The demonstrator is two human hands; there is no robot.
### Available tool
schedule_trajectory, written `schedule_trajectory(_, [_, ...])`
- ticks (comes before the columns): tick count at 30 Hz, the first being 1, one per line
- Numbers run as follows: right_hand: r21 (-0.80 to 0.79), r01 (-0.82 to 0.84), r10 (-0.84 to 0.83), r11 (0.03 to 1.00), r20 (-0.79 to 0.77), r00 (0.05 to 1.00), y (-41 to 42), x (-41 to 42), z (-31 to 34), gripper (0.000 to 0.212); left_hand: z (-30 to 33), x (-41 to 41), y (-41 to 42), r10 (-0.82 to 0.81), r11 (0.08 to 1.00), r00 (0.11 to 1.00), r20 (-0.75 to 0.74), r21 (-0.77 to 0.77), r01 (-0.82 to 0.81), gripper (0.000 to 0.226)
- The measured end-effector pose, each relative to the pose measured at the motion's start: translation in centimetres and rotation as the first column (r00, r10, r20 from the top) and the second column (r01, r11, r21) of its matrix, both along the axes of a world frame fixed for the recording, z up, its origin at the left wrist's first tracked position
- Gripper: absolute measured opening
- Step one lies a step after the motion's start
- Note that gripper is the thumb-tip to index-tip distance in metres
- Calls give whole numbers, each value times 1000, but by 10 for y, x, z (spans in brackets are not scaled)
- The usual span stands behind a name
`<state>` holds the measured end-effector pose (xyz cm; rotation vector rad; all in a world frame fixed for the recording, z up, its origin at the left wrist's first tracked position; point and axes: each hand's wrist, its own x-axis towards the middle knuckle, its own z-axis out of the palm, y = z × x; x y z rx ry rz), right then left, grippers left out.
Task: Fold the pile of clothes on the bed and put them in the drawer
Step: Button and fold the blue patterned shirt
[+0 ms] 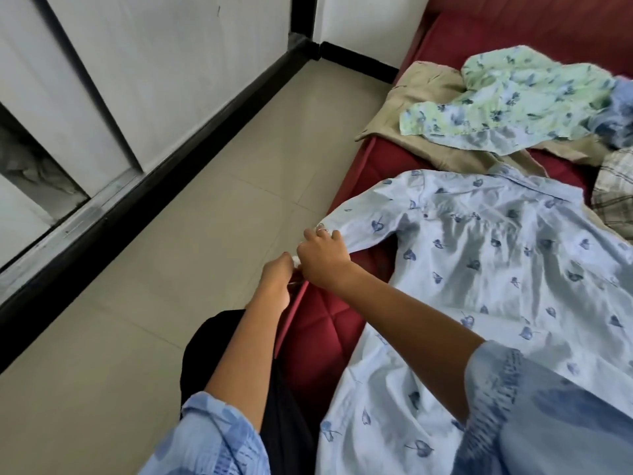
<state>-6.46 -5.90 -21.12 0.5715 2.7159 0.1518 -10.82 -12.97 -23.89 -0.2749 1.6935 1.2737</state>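
The shirt [479,269], pale blue with dark leaf prints, lies spread on the red bed [329,330], its collar toward the far side and its hem running out of view at the bottom edge, partly behind the person's right sleeve [548,416]. One shirt sleeve reaches to the bed's left edge, and its cuff is mostly hidden by the hands. The right hand [323,257] is closed on the cuff end, a ring showing on one finger. The left hand [275,282] is just beside it, touching, fingers pinched on a bit of white cloth at the bed's edge; how much it holds is hard to make out. Beyond the shirt, near the far end of the bed, a green floral garment [513,97] lies crumpled on a tan one [428,94], and both are cut off at the right. A plaid piece [613,200] shows only partly at the right edge. Left of the bed the tiled floor [171,262] is open as far as the black skirting [154,186] and the white wall panels [154,80].
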Motion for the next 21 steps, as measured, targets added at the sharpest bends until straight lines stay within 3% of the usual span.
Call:
schedule_trajectory(3, [-51,66,-67,997,-28,997,3,-10,-1,25,-1,-6,4,43,998,999,18,44,-44,35])
schedule_trajectory(7, [-94,60,-84,994,-286,955,13,-13,9,23,10,-15,5,67,973,991,120,213,-92,25])
schedule_trajectory(10, [188,-117,204,975,-564,800,20,-14,23,29,17,-29,2,184,910,949,258,319,-263,25])
schedule_trajectory(13, [431,-289,504,854,-550,666,28,-14,35,32,17,-34,1,306,788,868,390,408,-461,39])
schedule_trajectory(17, [548,-536,766,643,-453,456,35,-5,28,19,18,-35,-2,307,628,831,465,557,-543,55])
schedule_trajectory(19, [520,-590,786,617,-432,441,31,6,17,19,19,-35,-4,279,568,843,459,629,-531,64])
schedule_trajectory(21, [452,-601,751,659,-439,494,24,18,9,23,23,-35,-8,303,501,845,440,681,-534,64])
